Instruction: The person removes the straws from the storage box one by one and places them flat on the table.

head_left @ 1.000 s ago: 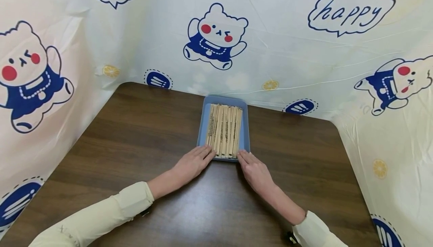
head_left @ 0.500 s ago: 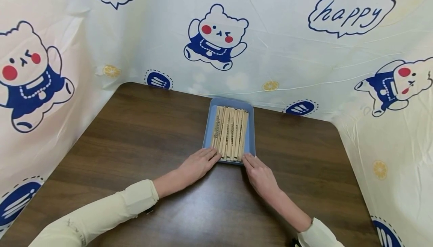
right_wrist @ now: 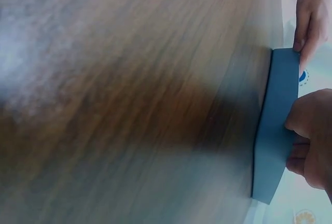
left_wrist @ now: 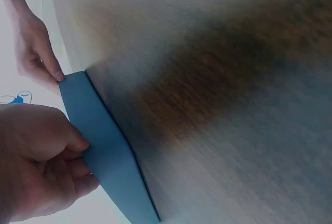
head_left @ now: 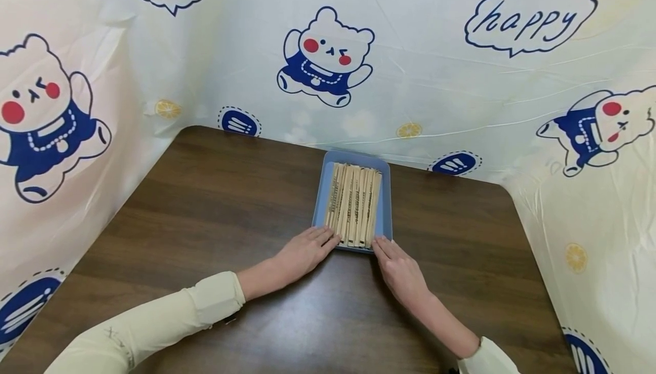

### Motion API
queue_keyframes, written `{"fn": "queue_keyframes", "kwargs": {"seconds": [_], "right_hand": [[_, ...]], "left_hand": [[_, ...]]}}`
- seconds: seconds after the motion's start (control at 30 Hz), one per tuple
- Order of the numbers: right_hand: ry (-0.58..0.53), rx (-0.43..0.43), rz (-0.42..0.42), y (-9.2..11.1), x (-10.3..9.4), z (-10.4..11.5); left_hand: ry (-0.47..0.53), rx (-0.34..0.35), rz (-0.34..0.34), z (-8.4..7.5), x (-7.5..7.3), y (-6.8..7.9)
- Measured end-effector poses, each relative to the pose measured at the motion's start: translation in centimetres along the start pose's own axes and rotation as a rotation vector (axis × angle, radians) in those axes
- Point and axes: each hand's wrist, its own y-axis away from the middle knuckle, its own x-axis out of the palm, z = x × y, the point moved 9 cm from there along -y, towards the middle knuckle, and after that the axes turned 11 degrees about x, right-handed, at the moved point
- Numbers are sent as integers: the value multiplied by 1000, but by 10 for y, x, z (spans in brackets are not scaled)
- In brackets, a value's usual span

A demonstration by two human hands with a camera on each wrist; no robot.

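A shallow blue tray (head_left: 386, 209) lies on the table near its far edge. In it, a row of slim beige sticks with dark print (head_left: 353, 203), apparently paper-wrapped, lies lengthwise. My left hand (head_left: 302, 254) grips the near left corner, fingers over the rim and thumb against the outer wall. At the near right corner my right hand (head_left: 402, 274) holds the rim the same way. The left wrist view shows the tray's outer wall (left_wrist: 111, 146) low against the table, with the left thumb pressed on it. The right thumb (right_wrist: 296, 117) touches that wall in the right wrist view.
The dark wooden table (head_left: 220, 203) extends to both sides of the tray. A white sheet printed with cartoon bears (head_left: 328, 58) hangs behind the table and along its left and right sides, close behind the tray's far end.
The tray has slid to the right and slightly toward me, with both hands staying on its near corners. The sticks have moved along inside it.
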Motion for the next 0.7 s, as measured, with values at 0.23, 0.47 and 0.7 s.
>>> {"fn": "queue_keyframes", "kwargs": {"seconds": [0.23,0.47,0.7], "right_hand": [[22,4,6,3,0,-3],[21,10,2,3,1,-4],[9,34,50,-2,-1,-3]], "left_hand": [[-14,10,-8,-2,0,-3],[-50,27,-62,-3,-3,0],[-61,19,-90,-4,-3,3]]}}
